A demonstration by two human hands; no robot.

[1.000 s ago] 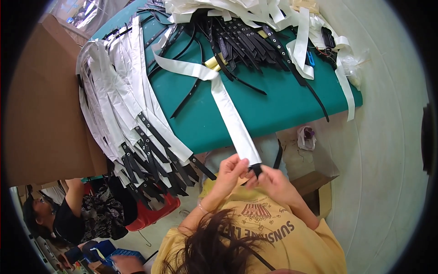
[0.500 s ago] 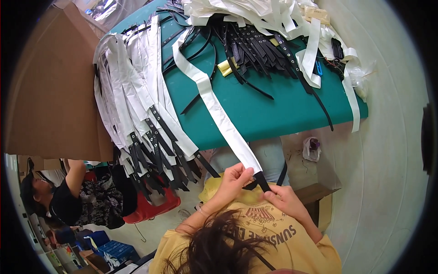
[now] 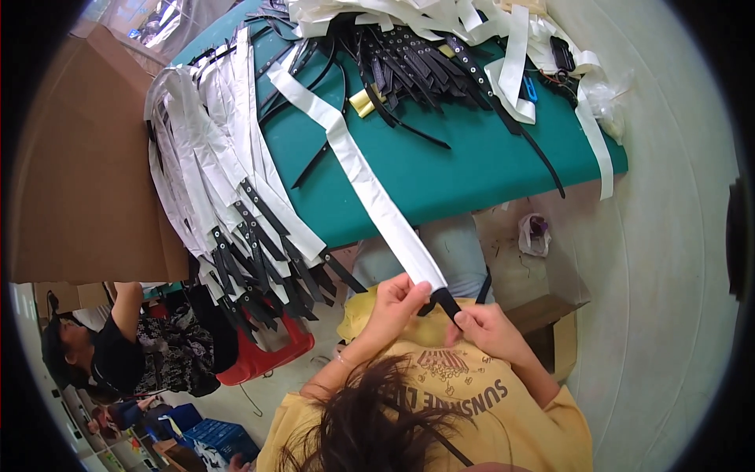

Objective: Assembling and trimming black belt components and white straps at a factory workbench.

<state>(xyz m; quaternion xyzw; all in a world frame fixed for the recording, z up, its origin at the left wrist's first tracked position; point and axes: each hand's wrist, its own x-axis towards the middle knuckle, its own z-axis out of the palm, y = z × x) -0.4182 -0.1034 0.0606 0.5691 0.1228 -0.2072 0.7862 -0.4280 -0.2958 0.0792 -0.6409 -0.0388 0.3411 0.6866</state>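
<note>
A black belt (image 3: 448,305) in a long white sleeve (image 3: 370,189) stretches from the table down to my lap. Thumb and fingers of my left hand (image 3: 399,308) pinch the sleeve's lower end. My right hand (image 3: 486,330) is closed on the black end that sticks out of it. Sleeved belts (image 3: 212,149) hang in a thick row over the table's left side, their black eyelet ends dangling. Farther back lies a heap of bare black belts (image 3: 409,71) with metal eyelets.
The green table (image 3: 448,181) also bears white strips (image 3: 393,12), a yellow folded piece (image 3: 364,102), a blue tool (image 3: 530,90) and a clear bag (image 3: 613,106). A large cardboard box (image 3: 86,173) stands left. Below it, a person (image 3: 173,346) is beside a red stool (image 3: 275,358).
The table and its contents have shifted a little left and up in the picture. My right hand now grips the belt's black end more closely; my left hand keeps its pinch.
</note>
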